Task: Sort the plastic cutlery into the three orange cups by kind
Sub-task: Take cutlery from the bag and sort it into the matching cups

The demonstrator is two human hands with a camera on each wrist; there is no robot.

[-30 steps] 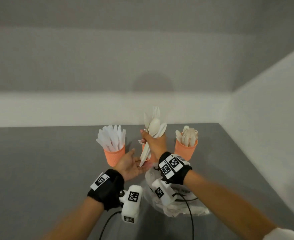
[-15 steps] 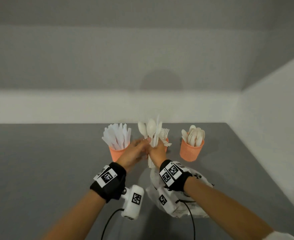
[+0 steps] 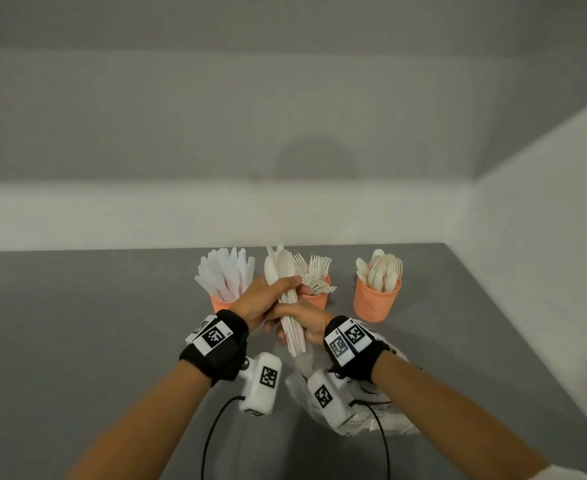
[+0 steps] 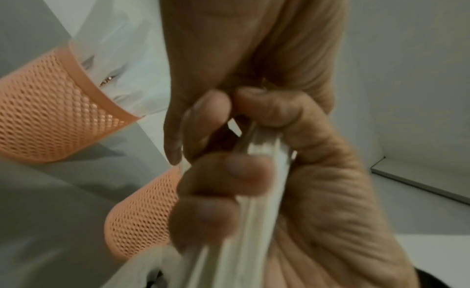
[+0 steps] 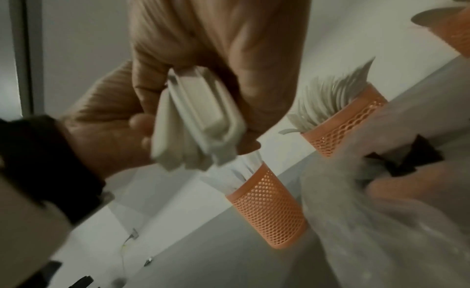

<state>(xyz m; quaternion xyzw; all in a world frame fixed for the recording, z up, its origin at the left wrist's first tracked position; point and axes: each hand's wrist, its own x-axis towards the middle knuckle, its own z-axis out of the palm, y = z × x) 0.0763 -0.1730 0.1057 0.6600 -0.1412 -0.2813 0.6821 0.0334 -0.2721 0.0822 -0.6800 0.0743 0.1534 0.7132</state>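
Note:
A mixed bundle of white plastic cutlery [image 3: 286, 299] stands upright in front of three orange mesh cups. My left hand [image 3: 273, 296] grips the bundle near its middle, just under the spoon heads. My right hand [image 3: 297, 323] holds the handles lower down. The left cup [image 3: 221, 303] holds knives, the middle cup [image 3: 317, 300] forks, the right cup [image 3: 376, 301] spoons. In the left wrist view curled fingers [image 4: 229, 171] wrap the handles [image 4: 259, 191]. The right wrist view shows the handle ends [image 5: 201, 119] below my right hand, with the knife cup [image 5: 269, 212] and fork cup [image 5: 348, 121] behind.
A crumpled clear plastic bag [image 3: 382, 407] lies on the grey table [image 3: 94, 341] under my right wrist. White walls meet close behind the cups and along the table's right edge. Camera cables [image 3: 212, 438] hang from both wrists.
My left hand, open under the bundle a second ago, has risen and closed round it. The bundle has come down and now stands lower, between both hands.

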